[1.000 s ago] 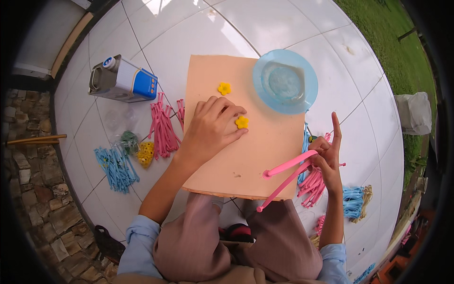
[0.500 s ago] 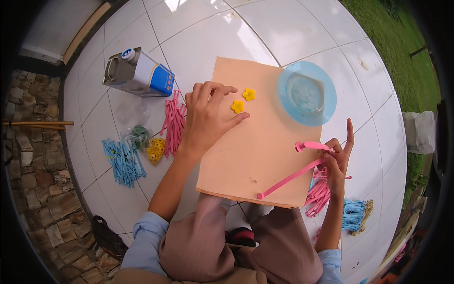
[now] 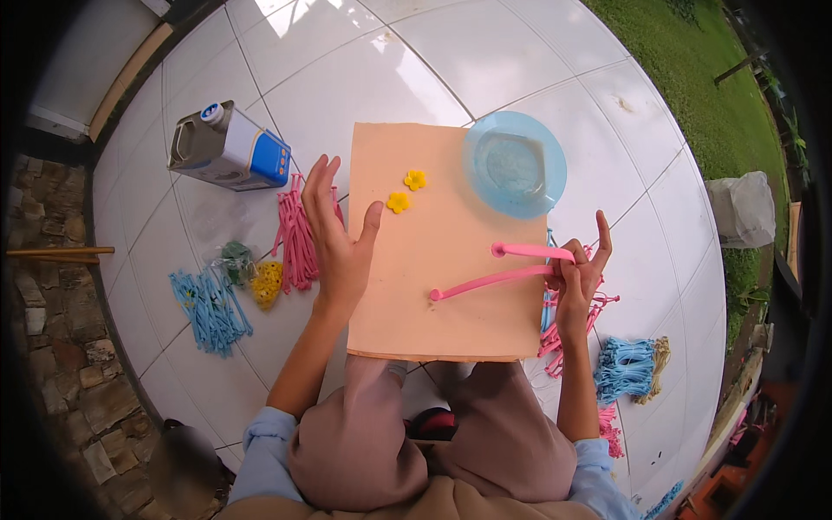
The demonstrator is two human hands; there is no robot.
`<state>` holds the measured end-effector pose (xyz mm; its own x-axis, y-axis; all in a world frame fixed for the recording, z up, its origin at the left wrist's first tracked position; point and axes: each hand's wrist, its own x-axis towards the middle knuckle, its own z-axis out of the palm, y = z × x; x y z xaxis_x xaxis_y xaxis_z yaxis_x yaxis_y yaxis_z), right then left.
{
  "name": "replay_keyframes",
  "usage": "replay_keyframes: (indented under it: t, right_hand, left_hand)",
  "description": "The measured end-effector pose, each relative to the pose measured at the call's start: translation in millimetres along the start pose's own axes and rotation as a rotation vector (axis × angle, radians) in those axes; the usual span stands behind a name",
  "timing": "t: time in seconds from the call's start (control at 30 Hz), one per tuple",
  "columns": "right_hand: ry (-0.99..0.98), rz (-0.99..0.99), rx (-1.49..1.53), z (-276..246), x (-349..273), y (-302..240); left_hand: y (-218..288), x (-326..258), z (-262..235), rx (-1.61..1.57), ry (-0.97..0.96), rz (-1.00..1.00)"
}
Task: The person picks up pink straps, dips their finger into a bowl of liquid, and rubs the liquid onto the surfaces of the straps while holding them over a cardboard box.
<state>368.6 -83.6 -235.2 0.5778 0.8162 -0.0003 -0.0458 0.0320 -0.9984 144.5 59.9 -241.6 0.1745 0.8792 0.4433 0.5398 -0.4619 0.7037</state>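
White glossy floor tiles point(image 3: 364, 78) surround a peach board point(image 3: 451, 325), whose near edge lies at the person's knees point(image 3: 364, 425). Stone paving point(image 3: 82, 347) lies far to the board's left, grass point(image 3: 685, 121) far to its right.

Counted on the board: two yellow flowers point(image 3: 415, 180), close together in its far left part, and one translucent blue dish point(image 3: 474, 169) at its far right corner.

Left of the board: one can point(image 3: 230, 149), one pink bundle point(image 3: 296, 238), one blue bundle point(image 3: 212, 314), one yellow bag point(image 3: 267, 284) and one green bag point(image 3: 234, 263). Right of it: one tan bundle point(image 3: 656, 371) beside a blue stack point(image 3: 624, 367), and at least one pink cluster point(image 3: 609, 431).

Hands: the left hand point(image 3: 341, 251) is spread at the board's left edge, thumb apart. The right hand point(image 3: 578, 279), beside the right edge, pinches two pink lengths point(image 3: 490, 282) reaching over the board, its index finger extended; whether these form one folded strip cannot be told.
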Motion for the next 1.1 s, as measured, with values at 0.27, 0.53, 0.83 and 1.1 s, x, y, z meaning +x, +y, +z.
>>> replay_keyframes:
  t: [0.27, 0.53, 0.83, 1.1]
  right_hand:
    - [0.03, -0.075, -0.023, -1.0, 5.0, -11.7]
    - [0.025, -0.001, 0.013, 1.8, 12.3, -13.2]
    - [0.024, 0.036, -0.118, -5.5, 35.3, -4.0]
    - [-0.03, 0.098, -0.216, -9.9, 51.1, -9.2]
  left_hand:
    - [69.3, 5.8, 12.0, -0.362, -0.622, 0.341]
    - [75.5, -4.2, 36.9, -0.366, -0.825, 0.04]
    - [59.7, -8.3, 53.0, -0.12, -0.533, 0.352]
    - [55.6, -9.6, 58.3, -0.153, -0.524, 0.34]
